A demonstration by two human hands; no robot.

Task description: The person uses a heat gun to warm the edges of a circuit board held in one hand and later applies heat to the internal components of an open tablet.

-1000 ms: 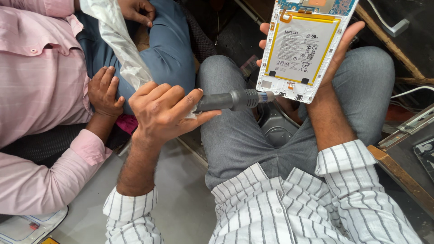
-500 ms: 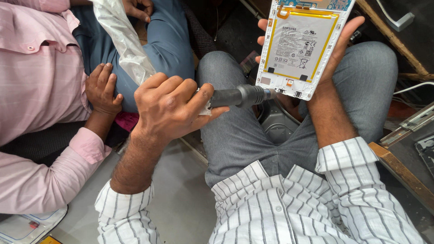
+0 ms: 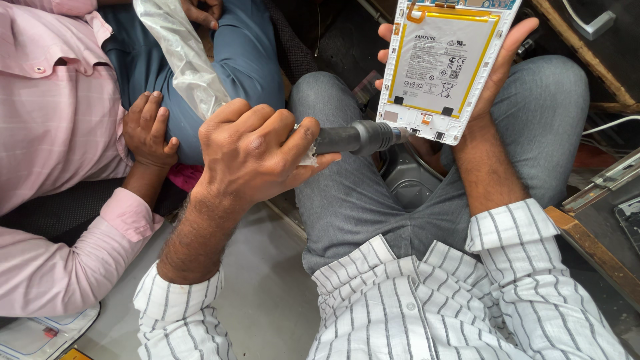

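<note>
My right hand (image 3: 493,67) holds an opened white tablet (image 3: 443,67) upright from behind, its back cover off and a large battery with a yellow border showing. My left hand (image 3: 250,150) is closed around the handle of a dark cylindrical tool (image 3: 350,139). The tool's tip touches the lower left corner of the tablet. A scrap of white wrap sits between my fingers and the handle. I sit cross-legged in grey trousers and a striped shirt.
A person in a pink shirt and blue trousers sits at my left, one hand (image 3: 150,130) resting on their leg. A clear plastic bag (image 3: 183,57) lies on their knee. A wooden edge (image 3: 597,257) and metal parts (image 3: 610,177) are at right. Grey floor (image 3: 267,293) below.
My left hand and the tool have shifted slightly right, bringing the tip up against the tablet's lower corner. The tablet has barely moved.
</note>
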